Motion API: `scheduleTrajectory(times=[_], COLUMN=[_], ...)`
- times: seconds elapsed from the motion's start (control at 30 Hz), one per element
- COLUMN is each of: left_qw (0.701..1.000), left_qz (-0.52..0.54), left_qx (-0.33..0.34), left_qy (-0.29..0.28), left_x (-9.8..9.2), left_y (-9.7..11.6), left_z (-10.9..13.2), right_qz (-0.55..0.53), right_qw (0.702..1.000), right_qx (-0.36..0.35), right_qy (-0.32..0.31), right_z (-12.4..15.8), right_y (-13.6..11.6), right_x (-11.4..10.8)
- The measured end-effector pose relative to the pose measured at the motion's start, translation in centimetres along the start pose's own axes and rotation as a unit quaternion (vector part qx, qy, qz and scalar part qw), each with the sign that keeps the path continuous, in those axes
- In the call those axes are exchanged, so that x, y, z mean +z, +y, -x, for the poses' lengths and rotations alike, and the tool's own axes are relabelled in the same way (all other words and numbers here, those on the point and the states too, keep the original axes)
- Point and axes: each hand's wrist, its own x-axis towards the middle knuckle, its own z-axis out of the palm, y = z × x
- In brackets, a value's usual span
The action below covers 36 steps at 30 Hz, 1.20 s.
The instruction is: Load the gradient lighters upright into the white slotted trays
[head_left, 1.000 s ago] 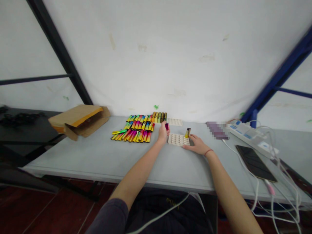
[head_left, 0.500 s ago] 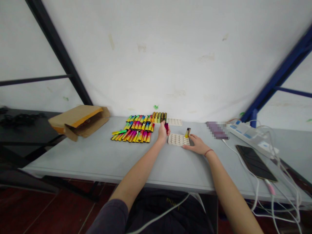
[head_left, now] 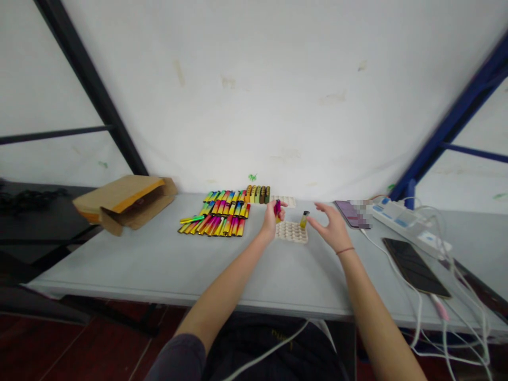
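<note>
My left hand (head_left: pixel 271 221) is closed around a shiny magenta-and-yellow lighter (head_left: pixel 277 208), held upright above the left edge of a white pocketed tray (head_left: pixel 291 233). In the tray's far right corner stands one yellow lighter (head_left: pixel 304 219) with a dark top. My right hand (head_left: pixel 331 227) is raised just right of that lighter, thumb and fingers spread, holding nothing. Rows of rainbow-coloured metallic lighters (head_left: pixel 222 209) lie to the left of my hands. Behind my left hand, a block of upright lighters (head_left: pixel 257 194) stands packed together, dark ends up.
A second white tray (head_left: pixel 289 201) lies at the back by the wall. An open cardboard box (head_left: pixel 123 201) rests at the left. On the right are a dark phone (head_left: pixel 415 266), a purplish phone (head_left: pixel 351 213), a white power strip (head_left: pixel 408 225) and loose white cables.
My right hand has lifted off the tray's right edge and opened beside the standing lighter. My left hand has moved slightly right, bringing its lighter nearer the tray.
</note>
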Motion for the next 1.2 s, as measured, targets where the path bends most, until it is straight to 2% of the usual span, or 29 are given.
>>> scheduleTrajectory(times=[0.07,0.13,0.2,0.27,0.47,0.63,0.8,1.0,1.2], left_qw=[1.000,1.000,1.000,0.999,0.998,1.000,0.998,0.994,0.985], left_qz=[0.000,0.009,0.023,0.032,0.033,-0.002,-0.052,-0.077,-0.116], left_qx=[-0.013,-0.014,-0.003,0.005,0.003,-0.016,0.031,0.081,0.126], left_qy=[-0.020,-0.027,-0.020,-0.020,-0.059,-0.009,0.016,-0.003,-0.012], left_x=[0.8,1.5,2.0,2.3,2.2,2.0,2.1,1.9,1.6], left_y=[-0.2,-0.5,-0.8,-1.0,-1.6,-2.0,-1.7,-1.6,-1.9], left_z=[0.6,1.1,1.6,1.9,1.5,1.2,1.6,1.8,1.8], right_qz=[-0.018,-0.040,-0.043,-0.053,-0.083,-0.116,-0.145,-0.165,-0.168], right_qw=[0.998,0.994,0.992,0.993,0.993,0.991,0.987,0.980,0.981], right_qx=[-0.057,-0.101,-0.114,-0.107,-0.065,-0.029,-0.006,0.029,0.022], right_qy=[0.035,0.030,0.018,0.025,0.050,0.063,0.071,0.105,0.097], right_z=[-0.6,-1.1,-1.3,-1.3,-1.0,-1.0,-1.3,-1.1,-0.9], right_y=[-2.8,-5.5,-7.4,-8.3,-7.8,-6.9,-6.0,-5.2,-4.8], right_x=[-0.7,-0.9,-0.5,0.2,1.5,2.2,2.5,2.9,2.5])
